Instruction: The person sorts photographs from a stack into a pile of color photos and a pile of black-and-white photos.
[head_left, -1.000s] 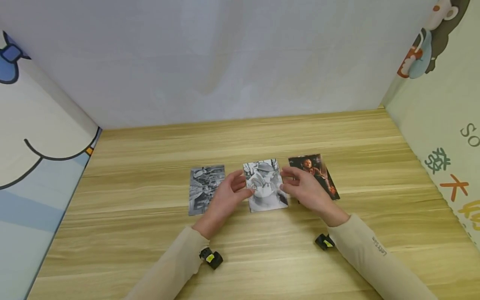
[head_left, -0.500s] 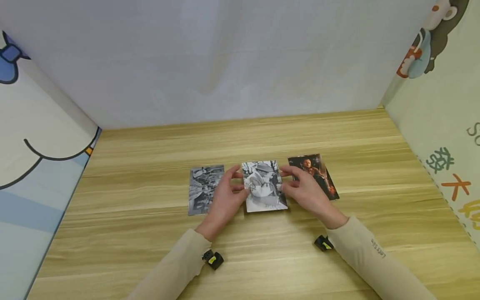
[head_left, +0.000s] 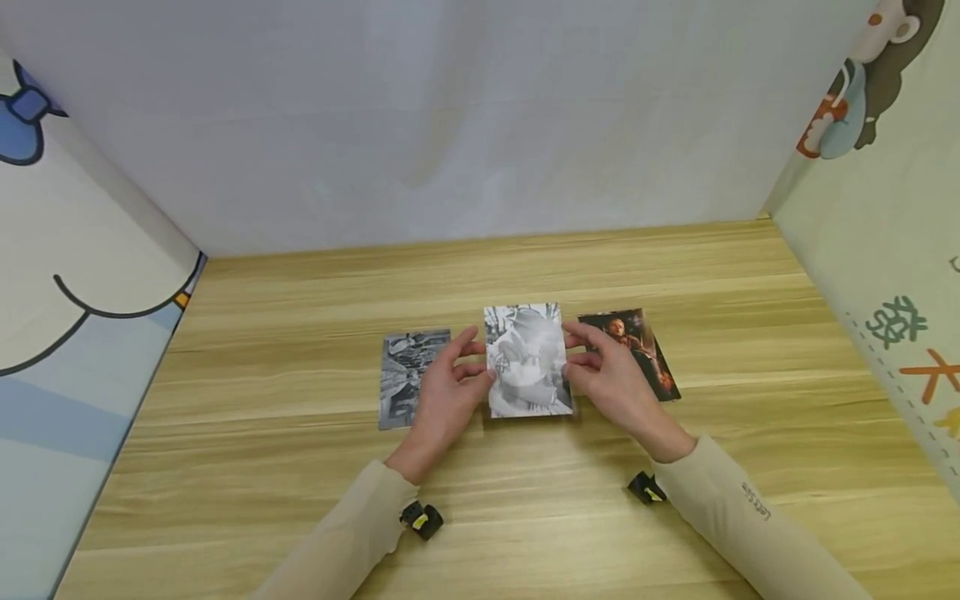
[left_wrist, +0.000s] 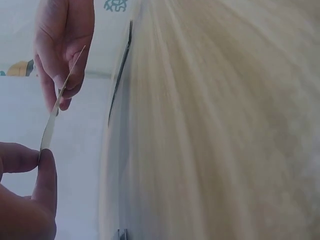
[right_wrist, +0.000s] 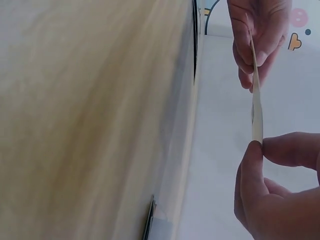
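A black-and-white photo (head_left: 527, 362) is held up off the table, its top edge tilted up. My left hand (head_left: 442, 400) pinches its left edge between thumb and fingers. On the opposite edge, my right hand (head_left: 618, 387) pinches it the same way. Both wrist views show the photo (left_wrist: 48, 132) nearly edge-on and slightly bowed, with the table below it. A second grey photo (head_left: 401, 379) lies under and beside my left hand, partly covered by it. Beyond my right hand lies a dark colour photo (head_left: 651, 362), also partly hidden.
The wood-grain table (head_left: 300, 467) meets a pale back wall (head_left: 337, 150). Printed panels stand at both sides, a cartoon panel (head_left: 60, 333) on the left and a lettered one (head_left: 885, 250) on the right. Small black wrist devices (head_left: 422, 521) sit below the sleeves.
The middle photo has been raised from the table and tilted up, its top edge now farther back. Both hands keep their grip on its sides; the outer photos stay put.
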